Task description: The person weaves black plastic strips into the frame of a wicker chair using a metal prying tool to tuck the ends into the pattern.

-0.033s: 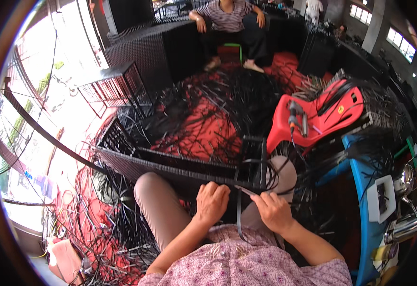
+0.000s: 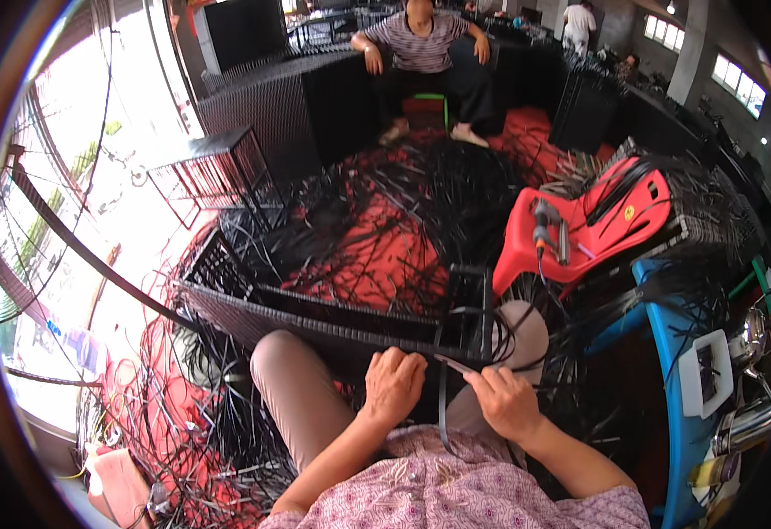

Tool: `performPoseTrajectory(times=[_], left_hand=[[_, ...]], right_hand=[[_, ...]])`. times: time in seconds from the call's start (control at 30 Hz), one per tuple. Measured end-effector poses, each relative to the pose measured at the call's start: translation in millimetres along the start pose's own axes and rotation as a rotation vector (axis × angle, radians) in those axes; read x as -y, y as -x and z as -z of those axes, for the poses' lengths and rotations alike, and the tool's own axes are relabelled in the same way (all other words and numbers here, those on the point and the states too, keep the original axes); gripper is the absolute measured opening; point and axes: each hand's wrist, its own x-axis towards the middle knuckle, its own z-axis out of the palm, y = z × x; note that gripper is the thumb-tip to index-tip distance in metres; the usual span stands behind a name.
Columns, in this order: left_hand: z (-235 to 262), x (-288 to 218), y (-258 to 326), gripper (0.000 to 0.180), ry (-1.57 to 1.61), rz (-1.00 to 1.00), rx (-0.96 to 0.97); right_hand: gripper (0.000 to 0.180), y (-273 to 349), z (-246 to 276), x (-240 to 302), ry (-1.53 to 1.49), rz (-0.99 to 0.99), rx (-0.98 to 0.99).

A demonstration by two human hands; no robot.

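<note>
Across my knees lies a black woven rattan frame (image 2: 311, 319), its near side running between my legs. My left hand (image 2: 394, 385) is closed against this near side, its fingers curled; what they grip is hidden. In my right hand (image 2: 507, 402) is a thin, flat metal tool (image 2: 453, 363), pointing left toward the frame's edge and my left hand. Between the two hands a loose black plastic strip (image 2: 443, 404) hangs down from the frame toward my shirt.
A red plastic chair (image 2: 513, 242) holds a power tool (image 2: 544, 229) and black strips. At right stands a blue stool or bench (image 2: 661, 331) with a white container (image 2: 711, 407). Cut strips litter the red floor covering (image 2: 385, 229). A person (image 2: 421, 53) sits opposite; a metal frame stand (image 2: 218, 167) is at left.
The view has tilted slightly, so the scene sits a little lower. Both hands keep nearly the same place and hold.
</note>
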Motion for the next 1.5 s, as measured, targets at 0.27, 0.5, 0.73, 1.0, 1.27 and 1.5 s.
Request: performPoseTrajectory(times=[0.27,0.5,0.73,1.0,1.27,1.5], left_hand=[[15.0,-8.5,-14.1,0.011,0.103,0.040,-0.020],[149.5,-113.1,-87.0,0.030,0.364,-0.502,-0.381],[95.4,-164.6,-113.6,0.019,0.537,-0.748,0.054],[94.6,-176.0,-114.1,0.028,0.726,-0.713,0.110],[176.5,-154.7,-123.6,0.037,1.567,-0.474,-0.182],[173.5,-145.2,-94.8,0.031,1.353,-0.264,-0.378]], right_hand=[[0.019,2.6,-9.0,6.7,-0.089,-0.030,-0.099],[0.026,-7.2,4.7,6.8,-0.125,-0.059,-0.055],[0.037,18.0,-15.2,1.7,-0.186,-0.114,-0.026],[0.030,20.9,-16.5,9.6,-0.220,-0.196,-0.167],[0.033,20.6,-23.5,17.8,-0.299,-0.269,-0.046],[0.029,17.9,-26.3,21.0,-0.312,-0.234,-0.092]])
